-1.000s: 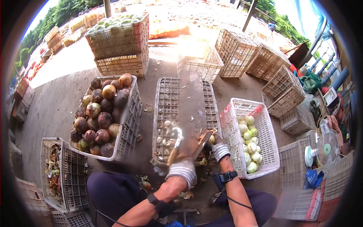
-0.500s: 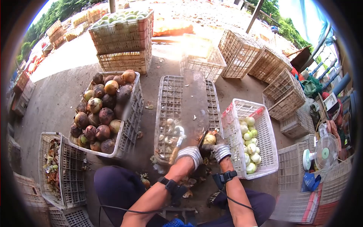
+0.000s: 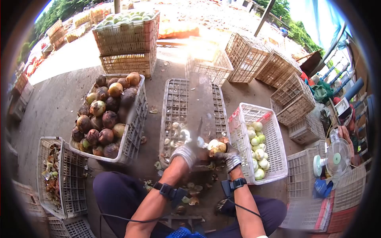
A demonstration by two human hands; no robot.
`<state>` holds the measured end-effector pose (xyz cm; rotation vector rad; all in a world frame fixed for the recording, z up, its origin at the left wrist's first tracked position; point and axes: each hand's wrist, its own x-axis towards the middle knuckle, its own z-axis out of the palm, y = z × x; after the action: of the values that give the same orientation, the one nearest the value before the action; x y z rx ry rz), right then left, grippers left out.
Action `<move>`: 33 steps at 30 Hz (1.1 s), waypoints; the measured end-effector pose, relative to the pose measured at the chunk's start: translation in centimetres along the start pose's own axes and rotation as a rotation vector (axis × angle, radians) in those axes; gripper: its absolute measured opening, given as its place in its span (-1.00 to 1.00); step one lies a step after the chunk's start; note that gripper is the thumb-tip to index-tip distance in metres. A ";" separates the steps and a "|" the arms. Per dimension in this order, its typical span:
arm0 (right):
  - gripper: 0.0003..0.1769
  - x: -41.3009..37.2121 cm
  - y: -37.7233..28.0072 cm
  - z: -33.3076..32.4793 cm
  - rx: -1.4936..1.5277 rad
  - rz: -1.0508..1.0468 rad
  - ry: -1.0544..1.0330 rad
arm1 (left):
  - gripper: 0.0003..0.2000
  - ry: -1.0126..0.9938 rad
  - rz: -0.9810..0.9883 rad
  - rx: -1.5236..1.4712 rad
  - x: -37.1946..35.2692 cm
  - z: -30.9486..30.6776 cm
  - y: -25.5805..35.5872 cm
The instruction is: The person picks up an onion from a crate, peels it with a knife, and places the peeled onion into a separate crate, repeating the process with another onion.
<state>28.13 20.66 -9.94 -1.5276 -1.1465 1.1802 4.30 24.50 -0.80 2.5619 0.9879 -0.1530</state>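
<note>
My left hand (image 3: 185, 155), in a striped glove and smeared by motion, is closed round a knife (image 3: 200, 127) whose narrow blade points up and away. Just right of it, my right hand (image 3: 231, 158), also gloved, grips an onion (image 3: 217, 147) over the near end of a board (image 3: 201, 99). Pale flesh shows on the onion's left side, with brown skin on the rest. The board lies across an upturned crate (image 3: 168, 115), where white onion trimmings (image 3: 174, 131) are scattered. A curved white tool (image 3: 185, 135) lies there too, partly hidden by my left hand.
A crate (image 3: 136, 121) of unpeeled onions (image 3: 109, 119) stands at left, and one (image 3: 279, 146) of peeled onions (image 3: 260, 152) at right. Scraps fill a crate (image 3: 74, 178) lower left. Stacked crates (image 3: 129, 43) stand behind; a fan (image 3: 337, 156) is at far right.
My left hand has swung left, taking the knife off the onion, and its blade now points upward. My right hand has turned the onion slightly left, and more pale flesh shows.
</note>
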 end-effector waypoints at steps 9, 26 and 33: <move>-0.26 0.9 -1.3 0.8 -0.572 -0.033 0.170 | -0.71 0.487 -0.186 -0.263 -0.6 7.8 2.7; -0.29 2.3 -0.9 0.6 -0.816 -0.026 0.204 | -0.72 0.073 -0.332 -0.368 -2.7 4.6 4.7; -0.27 2.6 -0.5 0.5 -0.849 0.005 0.181 | -0.71 0.096 -0.239 -0.327 0.4 7.3 3.7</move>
<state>27.91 23.35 -10.01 -2.1964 -1.6188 0.5309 7.35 19.36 -6.43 2.1692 1.2418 0.0638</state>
